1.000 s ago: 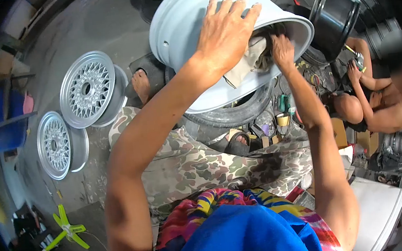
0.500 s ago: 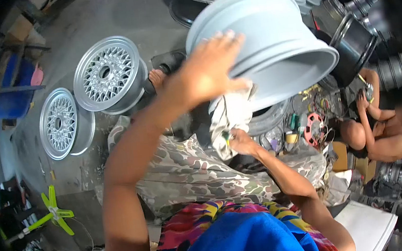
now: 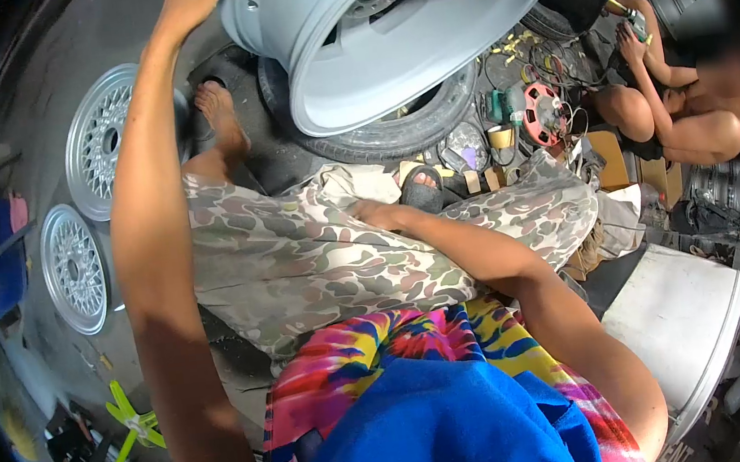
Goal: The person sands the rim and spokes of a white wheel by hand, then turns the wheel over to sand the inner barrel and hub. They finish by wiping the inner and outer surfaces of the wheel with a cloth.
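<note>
A large grey wheel rim (image 3: 422, 36) is tilted above a black tyre (image 3: 396, 138), its open barrel facing me. At the top edge of the view my left hand (image 3: 191, 2) has its fingers curled at the rim's far left edge; part of the hand is cut off. My right hand (image 3: 377, 215) rests low over my camouflage trousers, its fingers closed on a pale cloth (image 3: 351, 181). Fabric partly covers those fingers.
Two silver mesh wheels (image 3: 75, 269) stand at the left, above a green fan (image 3: 135, 424). A red reel (image 3: 545, 113), cables and small containers lie right of the tyre. Another person (image 3: 673, 109) sits at the right holding a tool. A white box (image 3: 677, 316) is nearby.
My left hand has moved up and left to the rim's far edge. The rim now shows more of its inside. My right hand has lowered with the cloth to my lap.
</note>
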Action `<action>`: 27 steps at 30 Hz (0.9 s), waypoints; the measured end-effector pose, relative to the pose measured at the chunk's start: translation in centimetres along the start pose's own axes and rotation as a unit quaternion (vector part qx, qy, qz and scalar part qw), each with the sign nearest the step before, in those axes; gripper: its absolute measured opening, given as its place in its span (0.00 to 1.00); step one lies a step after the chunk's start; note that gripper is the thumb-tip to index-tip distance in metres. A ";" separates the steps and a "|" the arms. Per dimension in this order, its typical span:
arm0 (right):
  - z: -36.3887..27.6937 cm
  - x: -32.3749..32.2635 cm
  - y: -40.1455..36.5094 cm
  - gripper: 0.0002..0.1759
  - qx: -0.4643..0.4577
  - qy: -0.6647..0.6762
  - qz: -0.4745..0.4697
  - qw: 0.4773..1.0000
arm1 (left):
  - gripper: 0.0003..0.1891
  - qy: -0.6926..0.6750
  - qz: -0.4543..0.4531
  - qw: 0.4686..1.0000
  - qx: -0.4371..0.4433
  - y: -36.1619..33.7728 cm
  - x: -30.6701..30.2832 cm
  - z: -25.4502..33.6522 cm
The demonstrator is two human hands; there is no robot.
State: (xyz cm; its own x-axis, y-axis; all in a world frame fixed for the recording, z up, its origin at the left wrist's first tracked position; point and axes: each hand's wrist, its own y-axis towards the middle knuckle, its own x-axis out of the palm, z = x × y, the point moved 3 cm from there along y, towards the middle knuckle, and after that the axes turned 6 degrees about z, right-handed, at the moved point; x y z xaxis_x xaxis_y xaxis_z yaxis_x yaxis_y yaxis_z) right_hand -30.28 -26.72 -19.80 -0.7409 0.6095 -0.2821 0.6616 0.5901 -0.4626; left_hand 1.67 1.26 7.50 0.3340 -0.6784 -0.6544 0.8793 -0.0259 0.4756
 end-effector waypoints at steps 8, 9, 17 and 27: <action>12.4 -15.7 -5.5 0.25 0.232 -0.390 0.020 0.891 | 0.27 -0.030 0.064 0.997 0.005 3.5 2.3 -1.8; 20.8 -18.1 -5.2 0.25 0.194 -0.403 0.004 0.894 | 0.34 -0.071 0.034 0.997 -0.002 3.7 2.3 -1.1; 27.9 -22.0 -16.5 0.19 0.327 -0.209 0.357 0.850 | 0.45 -0.143 -0.013 0.955 -0.259 4.0 3.7 -3.1; 17.9 -12.8 -7.8 0.21 0.176 -0.400 0.287 0.852 | 0.51 -0.141 0.028 0.967 -0.211 3.7 3.7 -3.4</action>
State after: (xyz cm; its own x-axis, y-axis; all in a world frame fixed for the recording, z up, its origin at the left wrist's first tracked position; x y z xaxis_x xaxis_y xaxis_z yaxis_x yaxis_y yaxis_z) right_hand -28.07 -48.62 -27.62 -0.2409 0.1058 -0.9648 0.9705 0.0349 -0.2385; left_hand 7.32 1.16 4.78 0.3310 -0.8446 -0.4208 0.9428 0.2778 0.1842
